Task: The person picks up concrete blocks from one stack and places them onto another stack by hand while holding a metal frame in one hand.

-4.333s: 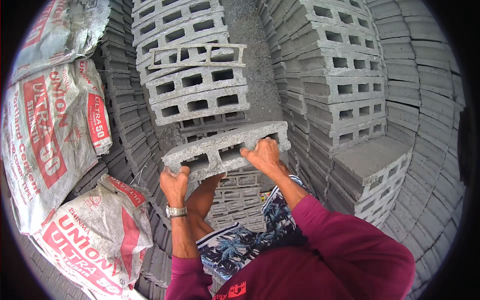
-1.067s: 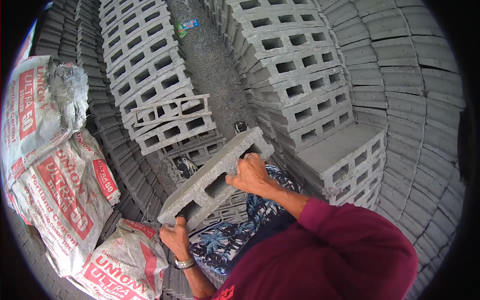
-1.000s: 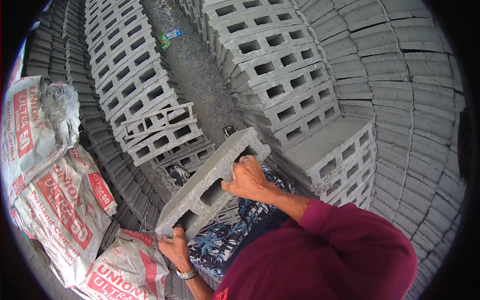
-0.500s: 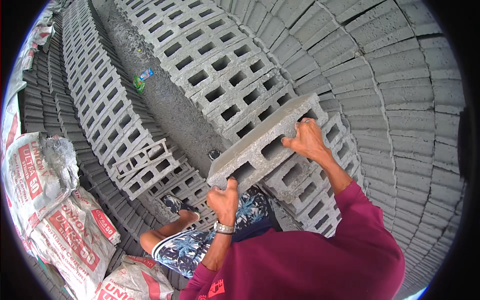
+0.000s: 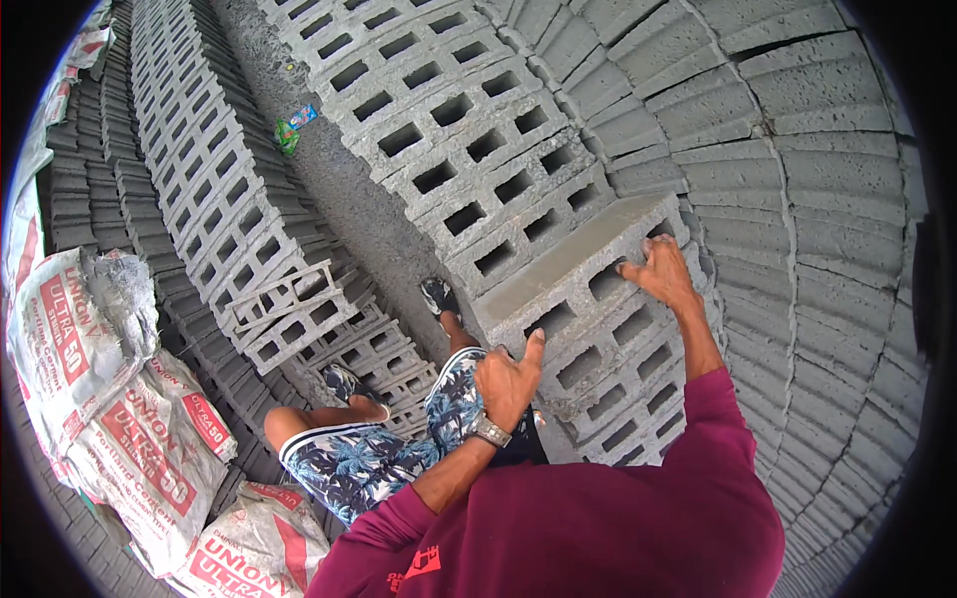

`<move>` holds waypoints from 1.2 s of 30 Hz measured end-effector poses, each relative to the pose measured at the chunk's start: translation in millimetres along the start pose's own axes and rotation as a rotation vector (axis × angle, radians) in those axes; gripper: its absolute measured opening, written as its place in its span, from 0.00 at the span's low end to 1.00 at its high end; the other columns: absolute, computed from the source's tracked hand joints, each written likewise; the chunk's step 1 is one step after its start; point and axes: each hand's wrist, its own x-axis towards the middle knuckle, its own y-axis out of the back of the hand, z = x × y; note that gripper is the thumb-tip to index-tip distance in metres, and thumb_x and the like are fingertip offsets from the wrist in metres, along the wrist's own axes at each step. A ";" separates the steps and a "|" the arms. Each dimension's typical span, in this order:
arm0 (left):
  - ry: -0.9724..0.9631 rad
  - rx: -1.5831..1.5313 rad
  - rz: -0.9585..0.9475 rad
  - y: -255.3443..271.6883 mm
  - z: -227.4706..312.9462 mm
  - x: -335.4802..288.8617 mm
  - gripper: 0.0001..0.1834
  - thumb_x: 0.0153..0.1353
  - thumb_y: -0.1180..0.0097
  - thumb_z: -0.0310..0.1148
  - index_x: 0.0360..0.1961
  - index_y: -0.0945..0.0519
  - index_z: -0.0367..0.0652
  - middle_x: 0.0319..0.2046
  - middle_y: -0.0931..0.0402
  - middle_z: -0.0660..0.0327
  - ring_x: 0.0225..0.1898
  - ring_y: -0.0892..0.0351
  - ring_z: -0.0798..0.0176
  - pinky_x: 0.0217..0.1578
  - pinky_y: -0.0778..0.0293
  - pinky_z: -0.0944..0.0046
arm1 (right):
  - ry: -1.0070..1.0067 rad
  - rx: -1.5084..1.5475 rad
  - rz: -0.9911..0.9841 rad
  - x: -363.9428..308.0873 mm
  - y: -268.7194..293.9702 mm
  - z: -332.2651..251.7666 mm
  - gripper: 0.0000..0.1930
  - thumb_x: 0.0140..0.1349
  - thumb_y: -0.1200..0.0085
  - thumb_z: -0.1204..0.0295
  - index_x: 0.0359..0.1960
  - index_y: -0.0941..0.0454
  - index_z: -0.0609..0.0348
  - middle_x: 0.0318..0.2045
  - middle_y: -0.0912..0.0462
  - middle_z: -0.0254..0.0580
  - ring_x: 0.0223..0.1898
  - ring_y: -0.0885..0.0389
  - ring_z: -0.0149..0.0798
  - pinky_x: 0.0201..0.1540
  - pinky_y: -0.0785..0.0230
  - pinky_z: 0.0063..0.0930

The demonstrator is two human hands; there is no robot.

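A grey hollow concrete block point(image 5: 576, 284) lies on the front end of a stacked row of like blocks, its holes facing me. My right hand point(image 5: 665, 276) grips its right part, with the thumb at the middle hole and the fingers at the right hole. Just below the block's left end is my left hand point(image 5: 506, 384), loosely open, one digit stretched up toward the left hole. Its other fingers are partly hidden, and nothing shows in its grasp. A metal-band watch point(image 5: 489, 430) circles my left wrist.
Another row of hollow blocks point(image 5: 214, 189) runs along the left, with a thin rectangular frame point(image 5: 282, 296) on its near end. Paper cement bags point(image 5: 140, 439) lie at the lower left. Stacked blocks point(image 5: 827, 199) rise on the right. Small wrappers point(image 5: 295, 130) litter the grey ground strip.
The block has moved right and come down flush against the row. My left hand has slipped off its left end, while my right hand has stayed on it. One foot now shows beside the row.
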 end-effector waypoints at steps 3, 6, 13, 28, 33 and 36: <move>-0.148 -0.033 -0.155 10.4 -14.3 4.9 0.43 0.55 0.40 0.65 0.25 0.21 0.22 0.23 0.23 0.28 0.31 0.18 0.29 0.38 0.23 0.42 | -0.016 -0.111 -0.182 1.6 21.1 -10.2 0.33 0.53 0.38 0.53 0.44 0.20 0.80 0.48 0.19 0.68 0.56 0.23 0.61 0.62 0.38 0.50; -0.190 -0.288 -0.374 40.8 -61.9 18.2 0.36 0.62 0.40 0.57 0.41 0.20 0.22 0.34 0.19 0.32 0.39 0.15 0.43 0.43 0.22 0.52 | 0.058 -0.277 -0.001 -8.1 34.3 -52.6 0.29 0.58 0.38 0.55 0.46 0.20 0.77 0.46 0.16 0.63 0.51 0.20 0.58 0.60 0.35 0.48; -0.056 -0.386 0.092 156.9 -285.6 85.4 0.28 0.67 0.41 0.45 0.53 0.21 0.26 0.45 0.16 0.40 0.48 0.14 0.52 0.49 0.21 0.59 | 0.100 0.444 0.194 -43.4 0.6 -272.4 0.17 0.63 0.39 0.63 0.46 0.16 0.64 0.37 0.12 0.52 0.42 0.14 0.52 0.49 0.26 0.40; 0.432 -0.221 0.346 329.1 -593.2 249.2 0.48 0.51 0.32 0.55 0.60 0.28 0.19 0.56 0.24 0.36 0.59 0.23 0.45 0.61 0.31 0.58 | 0.447 0.078 -0.294 -28.5 -399.1 -572.3 0.26 0.61 0.43 0.52 0.29 0.16 0.71 0.34 0.15 0.61 0.43 0.18 0.60 0.56 0.36 0.53; 0.489 -0.178 0.199 331.3 -560.3 274.8 0.52 0.48 0.33 0.58 0.61 0.29 0.21 0.58 0.27 0.32 0.62 0.25 0.42 0.62 0.32 0.56 | 0.392 0.094 -0.249 18.1 -357.9 -571.8 0.26 0.58 0.40 0.60 0.45 0.19 0.77 0.44 0.17 0.67 0.50 0.19 0.60 0.53 0.30 0.47; 0.480 -0.168 0.232 329.9 -569.0 277.6 0.52 0.47 0.33 0.58 0.61 0.29 0.22 0.58 0.27 0.32 0.62 0.26 0.41 0.62 0.31 0.55 | 0.677 0.216 0.092 49.1 -344.6 -576.2 0.32 0.58 0.40 0.63 0.58 0.27 0.78 0.50 0.19 0.67 0.54 0.19 0.57 0.56 0.29 0.44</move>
